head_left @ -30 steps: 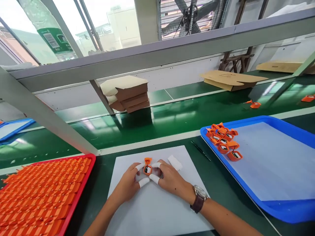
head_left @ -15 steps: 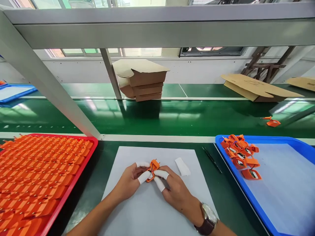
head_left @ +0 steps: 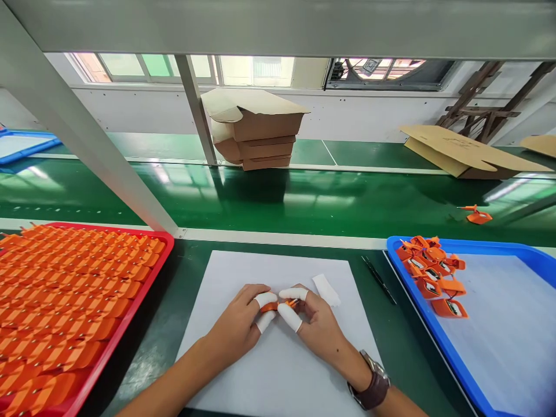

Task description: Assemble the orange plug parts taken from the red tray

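Over a white sheet (head_left: 243, 370), both my hands grip one small orange plastic part (head_left: 269, 307). My left hand (head_left: 241, 315) pinches its left end between thumb and forefinger. At its right end, the thumb and forefinger of my right hand (head_left: 315, 318) are closed on it. White finger cots cover those fingertips and hide much of the part. Just beyond my right hand, a small white paper strip (head_left: 326, 291) lies on the sheet. A dark pen-like tool (head_left: 379, 280) rests on the green table to the right.
On the left, a red tray (head_left: 125, 330) holds rows of orange parts. A blue tray (head_left: 428, 324) at right carries several orange parts (head_left: 430, 269). Brown cartons (head_left: 269, 136) and a lone orange part (head_left: 478, 216) lie beyond. A metal frame (head_left: 278, 29) crosses overhead.
Both hands have turned the orange part from roughly upright to lying sideways between them. My right fingers have shifted to its right end. The camera view has tilted slightly.
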Demonstrator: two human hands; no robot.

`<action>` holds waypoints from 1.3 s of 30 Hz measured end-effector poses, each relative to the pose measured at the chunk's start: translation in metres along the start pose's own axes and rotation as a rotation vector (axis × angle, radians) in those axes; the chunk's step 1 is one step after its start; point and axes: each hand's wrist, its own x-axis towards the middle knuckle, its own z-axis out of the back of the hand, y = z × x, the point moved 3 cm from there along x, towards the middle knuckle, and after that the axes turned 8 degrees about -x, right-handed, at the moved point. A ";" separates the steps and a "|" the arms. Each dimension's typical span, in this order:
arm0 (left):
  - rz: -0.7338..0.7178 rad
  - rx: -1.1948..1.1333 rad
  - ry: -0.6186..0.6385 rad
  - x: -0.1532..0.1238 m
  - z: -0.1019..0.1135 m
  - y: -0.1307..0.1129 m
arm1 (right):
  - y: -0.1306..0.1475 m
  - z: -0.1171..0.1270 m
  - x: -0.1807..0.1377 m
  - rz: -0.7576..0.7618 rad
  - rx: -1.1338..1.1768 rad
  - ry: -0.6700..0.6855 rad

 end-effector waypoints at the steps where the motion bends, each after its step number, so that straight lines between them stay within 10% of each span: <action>1: 0.008 -0.019 -0.018 0.001 0.001 0.000 | 0.002 0.001 0.000 0.050 -0.011 -0.013; 14: 0.249 -0.647 -0.033 0.006 0.007 0.012 | 0.016 0.000 -0.009 0.292 -0.201 -0.052; 27: 0.233 -0.335 -0.222 0.004 0.006 0.014 | -0.012 -0.013 -0.006 -0.177 0.201 -0.061; 39: 0.286 -0.323 -0.267 0.006 0.006 0.013 | 0.001 -0.013 -0.008 -0.138 0.221 -0.062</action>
